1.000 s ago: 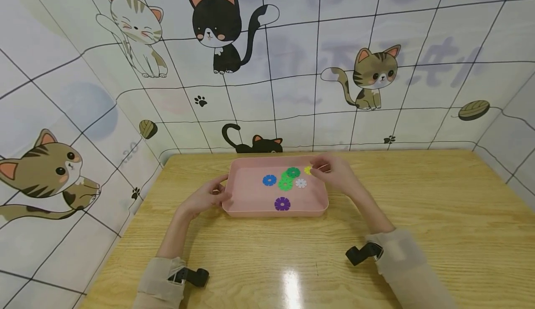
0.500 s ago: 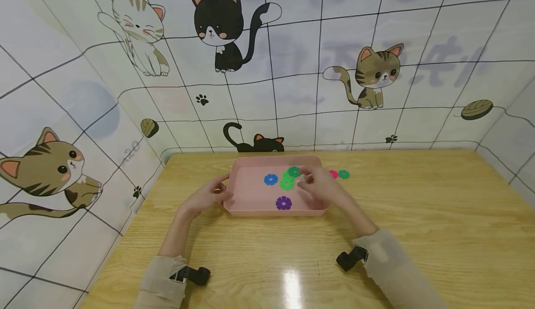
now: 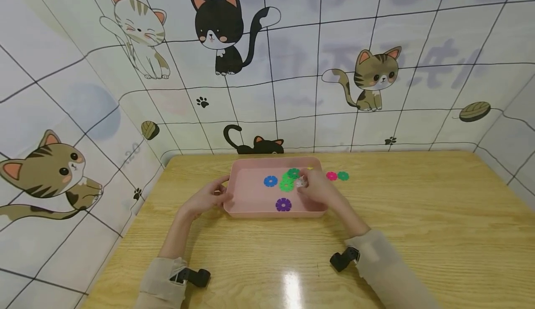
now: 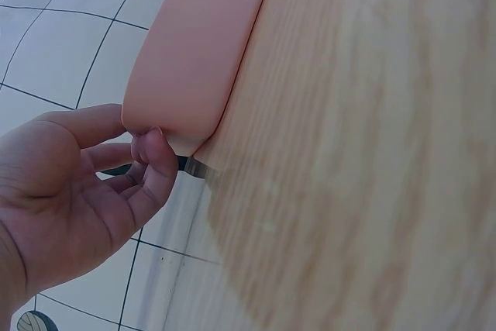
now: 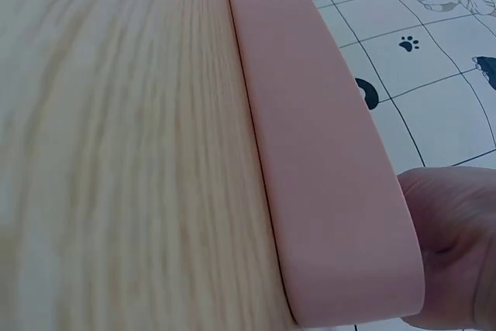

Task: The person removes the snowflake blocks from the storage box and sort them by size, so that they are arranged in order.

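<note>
A shallow pink tray (image 3: 248,198) stands on the table, and my left hand (image 3: 205,198) grips its left end. The left wrist view shows thumb and curled fingers at a tray corner (image 4: 174,75). Inside the tray, my right hand (image 3: 321,189) pinches a white snowflake disc (image 3: 299,183), partly covered by the fingers. Beside it lie light green discs (image 3: 286,186), a darker green disc (image 3: 294,173), a blue disc (image 3: 266,181) and a purple disc (image 3: 278,205). Only a sliver of a yellow disc (image 3: 310,168) shows. In the right wrist view, the tray wall hides the right fingertips.
On the wooden table (image 3: 430,216), right of the tray, a pink disc (image 3: 331,176) lies next to a green disc (image 3: 343,176). A wall covering with printed cats (image 3: 292,100) rises behind the table's far edge.
My right hand has moved left from the yellow disc at the tray's right end to the white disc, uncovering the two discs on the table. The left hand stays on the tray.
</note>
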